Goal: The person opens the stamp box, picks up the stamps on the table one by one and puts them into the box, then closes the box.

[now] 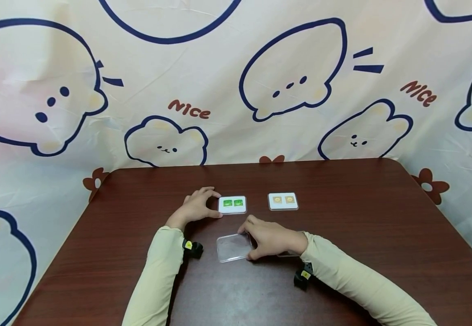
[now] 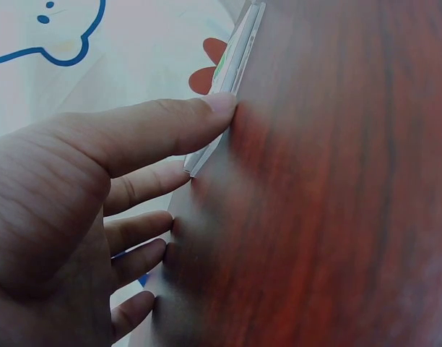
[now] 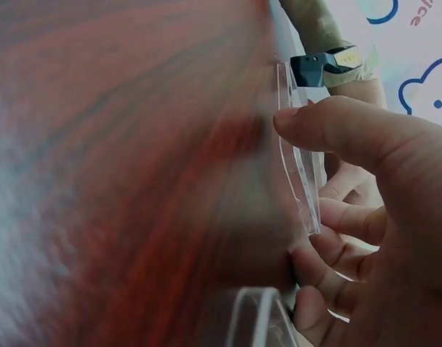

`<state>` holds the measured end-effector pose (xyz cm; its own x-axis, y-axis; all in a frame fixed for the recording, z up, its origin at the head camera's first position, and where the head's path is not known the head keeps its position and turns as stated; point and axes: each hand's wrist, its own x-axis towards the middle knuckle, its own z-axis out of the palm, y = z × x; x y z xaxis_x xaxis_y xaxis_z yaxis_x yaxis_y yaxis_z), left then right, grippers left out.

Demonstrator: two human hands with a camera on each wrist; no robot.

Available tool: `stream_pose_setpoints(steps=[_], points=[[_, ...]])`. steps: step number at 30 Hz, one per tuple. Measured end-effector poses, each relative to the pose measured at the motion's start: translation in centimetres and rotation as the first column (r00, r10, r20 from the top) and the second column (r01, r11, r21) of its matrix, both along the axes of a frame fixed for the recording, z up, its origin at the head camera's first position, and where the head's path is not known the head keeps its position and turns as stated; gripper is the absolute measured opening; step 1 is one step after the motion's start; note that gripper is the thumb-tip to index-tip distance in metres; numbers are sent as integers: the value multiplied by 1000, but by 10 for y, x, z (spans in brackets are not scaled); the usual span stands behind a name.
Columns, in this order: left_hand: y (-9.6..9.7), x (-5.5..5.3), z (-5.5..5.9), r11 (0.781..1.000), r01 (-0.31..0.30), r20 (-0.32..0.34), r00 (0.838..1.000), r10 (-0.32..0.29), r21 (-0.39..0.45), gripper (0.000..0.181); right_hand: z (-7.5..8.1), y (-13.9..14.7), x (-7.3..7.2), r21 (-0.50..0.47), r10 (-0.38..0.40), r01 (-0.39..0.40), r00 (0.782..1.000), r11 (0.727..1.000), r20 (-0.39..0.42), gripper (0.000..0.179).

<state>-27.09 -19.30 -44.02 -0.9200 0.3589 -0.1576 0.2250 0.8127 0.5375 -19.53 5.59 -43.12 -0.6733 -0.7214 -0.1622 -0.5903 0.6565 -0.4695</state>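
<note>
A white card with two green pictures (image 1: 232,204) lies in a clear case on the table. My left hand (image 1: 195,207) holds this case at its left end, thumb on the near edge and index finger on the far one; the other fingertips rest on the table. Nearer to me, a clear plastic cover (image 1: 232,248) is pinched at its right end by my right hand (image 1: 274,237). From the right wrist, the thumb and index finger are seen on opposite edges of the clear cover (image 3: 299,163). Whether the cover touches the table I cannot tell.
A second white card with two yellowish pictures (image 1: 283,201) lies to the right of the green one. Another clear plastic piece (image 1: 288,255) is mostly hidden under my right wrist. The brown table (image 1: 341,199) ends at a printed cloth (image 1: 227,81) behind.
</note>
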Motion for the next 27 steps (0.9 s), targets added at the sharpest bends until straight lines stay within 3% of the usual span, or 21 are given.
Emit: stream_pose_setpoints(steps=[8, 18, 27], points=[[-2, 0, 0, 1000, -3, 8, 1000, 3, 1, 62, 5, 3, -11, -27, -33, 34, 999, 999, 18, 55], [-3, 1, 1, 1000, 4, 20, 1000, -4, -10, 61, 8, 2, -35, -54, -116, 117, 993, 992, 14, 60], [-2, -1, 0, 1000, 7, 26, 1000, -7, -17, 62, 7, -3, -50, -32, -169, 169, 986, 985, -2, 63]])
